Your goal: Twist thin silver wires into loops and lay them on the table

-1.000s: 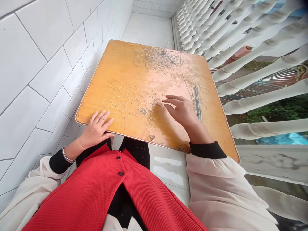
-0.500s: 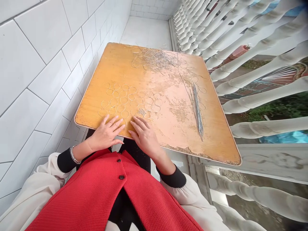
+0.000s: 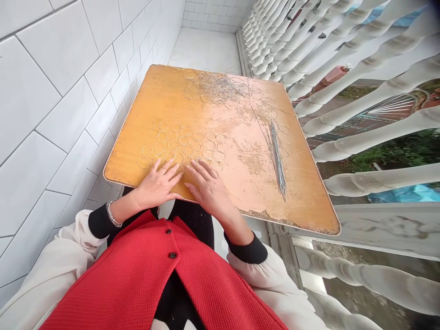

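Observation:
A worn wooden board (image 3: 178, 98) lies across my lap. Several thin wire rings (image 3: 178, 140) are laid out in rows on its near left part. My left hand (image 3: 158, 183) rests flat at the near edge, fingers spread over the closest rings. Beside it my right hand (image 3: 208, 185) also lies flat with its fingers stretched out, touching rings at the row's near end. Neither hand holds anything.
A tangle of bent wire (image 3: 218, 87) sits at the board's far side. A bundle of straight wire rods (image 3: 277, 153) lies on the right part. A white tiled wall (image 3: 62, 91) stands at the left, a white balustrade (image 3: 343, 82) at the right.
My right hand has come back from near the wire rods to the near edge beside my left hand. My left hand has shifted slightly right. The view has tilted a little.

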Tool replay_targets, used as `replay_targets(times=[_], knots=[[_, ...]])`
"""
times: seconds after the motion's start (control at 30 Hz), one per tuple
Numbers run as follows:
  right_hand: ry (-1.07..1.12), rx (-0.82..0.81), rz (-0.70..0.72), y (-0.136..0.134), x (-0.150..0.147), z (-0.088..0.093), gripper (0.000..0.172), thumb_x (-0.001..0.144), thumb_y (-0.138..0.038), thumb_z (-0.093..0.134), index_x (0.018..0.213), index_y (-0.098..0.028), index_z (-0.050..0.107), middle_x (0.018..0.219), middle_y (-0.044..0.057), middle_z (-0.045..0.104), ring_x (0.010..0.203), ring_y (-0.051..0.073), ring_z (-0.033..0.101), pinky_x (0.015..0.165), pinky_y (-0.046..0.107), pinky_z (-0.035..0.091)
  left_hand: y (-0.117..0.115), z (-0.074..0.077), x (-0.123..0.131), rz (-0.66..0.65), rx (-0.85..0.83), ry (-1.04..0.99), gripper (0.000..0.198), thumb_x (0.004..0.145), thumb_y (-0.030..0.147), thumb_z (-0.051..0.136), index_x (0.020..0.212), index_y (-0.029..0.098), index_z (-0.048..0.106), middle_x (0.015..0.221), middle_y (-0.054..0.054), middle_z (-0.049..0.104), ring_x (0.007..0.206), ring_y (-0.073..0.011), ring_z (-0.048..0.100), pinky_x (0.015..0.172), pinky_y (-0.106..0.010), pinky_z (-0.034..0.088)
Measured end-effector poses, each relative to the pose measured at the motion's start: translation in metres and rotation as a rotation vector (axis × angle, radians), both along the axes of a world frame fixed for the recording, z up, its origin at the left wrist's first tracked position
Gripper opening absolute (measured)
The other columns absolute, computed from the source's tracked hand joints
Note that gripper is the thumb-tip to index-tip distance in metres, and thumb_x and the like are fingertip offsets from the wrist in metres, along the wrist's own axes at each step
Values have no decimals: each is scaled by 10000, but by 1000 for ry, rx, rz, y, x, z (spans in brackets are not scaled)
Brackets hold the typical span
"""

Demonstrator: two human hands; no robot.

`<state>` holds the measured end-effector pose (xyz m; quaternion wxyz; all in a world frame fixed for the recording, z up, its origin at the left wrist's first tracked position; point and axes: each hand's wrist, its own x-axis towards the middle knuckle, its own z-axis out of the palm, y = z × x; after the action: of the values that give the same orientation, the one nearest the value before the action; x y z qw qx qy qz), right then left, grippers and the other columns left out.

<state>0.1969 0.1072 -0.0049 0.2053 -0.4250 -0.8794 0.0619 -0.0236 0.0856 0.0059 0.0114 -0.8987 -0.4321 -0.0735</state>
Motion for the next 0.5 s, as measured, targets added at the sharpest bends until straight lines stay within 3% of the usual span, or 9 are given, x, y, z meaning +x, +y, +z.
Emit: replay_targets(times=[0.1, 0.27, 0.5], knots=[[-54, -59, 19, 10, -2, 1, 523, 990, -366, 519, 1470, -159, 542, 1520, 155, 541, 1483, 377, 396, 1176, 638, 388, 6, 7, 3, 10, -44, 24, 706, 969, 613, 481, 1479, 126, 511, 1569, -192, 463, 1504, -378, 364, 1210, -635, 261], [-100, -68, -33, 8, 3, -3, 556, 989, -400, 514, 1470, -124, 540, 1537, 162, 521, 1457, 393, 423, 1173, 625, 395, 17, 18, 8, 10, -123, 82, 690, 985, 577, 484, 1507, 128, 474, 1592, -191, 432, 1521, -379, 332, 1220, -635, 230], [-123, -52, -104, 3, 16, 0, 577, 989, -462, 516, 1441, -107, 565, 1529, 186, 523, 1430, 417, 443, 1135, 634, 422, 41, 18, 11, -42, -135, 110, 652, 1003, 588, 433, 1513, 183, 467, 1621, -163, 396, 1533, -343, 320, 1233, -609, 213]])
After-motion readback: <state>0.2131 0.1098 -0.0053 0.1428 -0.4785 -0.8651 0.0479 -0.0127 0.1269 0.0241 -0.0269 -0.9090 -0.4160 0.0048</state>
